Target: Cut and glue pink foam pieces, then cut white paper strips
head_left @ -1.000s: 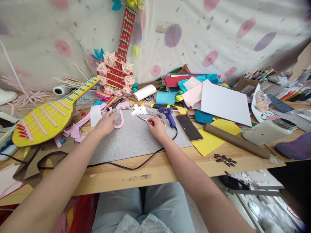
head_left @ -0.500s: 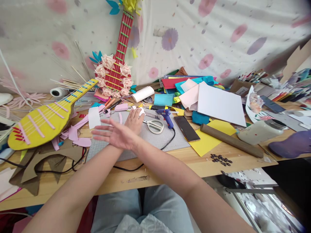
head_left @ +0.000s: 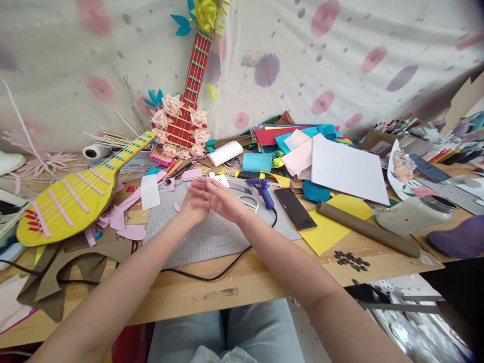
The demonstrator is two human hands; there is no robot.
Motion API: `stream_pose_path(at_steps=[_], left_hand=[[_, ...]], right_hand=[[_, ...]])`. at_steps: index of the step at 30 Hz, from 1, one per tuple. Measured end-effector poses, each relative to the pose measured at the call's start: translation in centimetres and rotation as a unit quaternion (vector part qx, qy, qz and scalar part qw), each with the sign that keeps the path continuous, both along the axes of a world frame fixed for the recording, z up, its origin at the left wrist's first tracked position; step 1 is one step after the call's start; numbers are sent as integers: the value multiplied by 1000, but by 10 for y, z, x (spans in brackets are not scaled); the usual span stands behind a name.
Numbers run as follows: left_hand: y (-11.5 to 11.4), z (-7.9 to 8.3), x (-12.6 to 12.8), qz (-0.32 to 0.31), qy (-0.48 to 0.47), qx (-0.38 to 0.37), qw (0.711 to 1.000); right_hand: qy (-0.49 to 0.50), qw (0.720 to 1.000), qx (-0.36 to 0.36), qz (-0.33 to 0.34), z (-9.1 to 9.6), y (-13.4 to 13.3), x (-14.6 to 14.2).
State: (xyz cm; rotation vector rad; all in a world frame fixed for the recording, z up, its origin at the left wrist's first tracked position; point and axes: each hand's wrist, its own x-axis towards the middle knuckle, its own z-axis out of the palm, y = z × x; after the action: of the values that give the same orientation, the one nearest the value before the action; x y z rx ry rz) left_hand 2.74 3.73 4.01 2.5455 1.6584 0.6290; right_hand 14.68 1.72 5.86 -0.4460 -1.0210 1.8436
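My left hand (head_left: 191, 207) and my right hand (head_left: 219, 199) meet above the grey cutting mat (head_left: 212, 234), palms close together and fingers stretched out. The right hand lies across the front of the left, fingers pointing left. Neither hand shows anything in it. White-handled scissors (head_left: 251, 202) lie just right of the hands, partly hidden by my right wrist. A blue glue gun (head_left: 264, 190) rests beyond them, its black cable (head_left: 212, 275) trailing over the mat. Pink paper scraps (head_left: 130, 229) lie left of the mat.
A yellow cardboard guitar (head_left: 71, 197) lies at left and a red one (head_left: 187, 108) leans on the flowered cloth. A phone (head_left: 295, 207), yellow sheet (head_left: 325, 232), wooden rod (head_left: 368, 229), white jar (head_left: 412, 214), white sheet (head_left: 348, 169) and coloured paper pile (head_left: 291, 136) fill the right.
My hands left the mat, the right one sweeping left across the left arm. Now both are drawn back together above the mat's far middle. The pink curved strip is gone from there.
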Motion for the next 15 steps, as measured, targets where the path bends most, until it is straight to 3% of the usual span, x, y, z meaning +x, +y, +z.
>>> stream_pose_path(at_steps=[1,3,6,8,11,13,15], left_hand=[[2,3,-7,-8,14,5,1000],[10,8,-22,43,39,-4,998],[26,15,-46,175,79,-108,975],[36,20,-62,207,73,-174,960],[48,30,-81,214,-15,-156,964],[55,37,-91,222,-70,-146,962],[61,45,-99,252,-87,-153,952]], right_hand=[[-48,997,8,-60,-2,9,8],[-137,982,11,-127,-9,23,19],[-217,966,-15,-142,-20,34,23],[-247,958,-22,-144,-26,40,20],[-280,946,-3,-164,-30,53,16],[-331,921,36,-202,-34,63,16],[-397,877,91,-256,-40,70,20]])
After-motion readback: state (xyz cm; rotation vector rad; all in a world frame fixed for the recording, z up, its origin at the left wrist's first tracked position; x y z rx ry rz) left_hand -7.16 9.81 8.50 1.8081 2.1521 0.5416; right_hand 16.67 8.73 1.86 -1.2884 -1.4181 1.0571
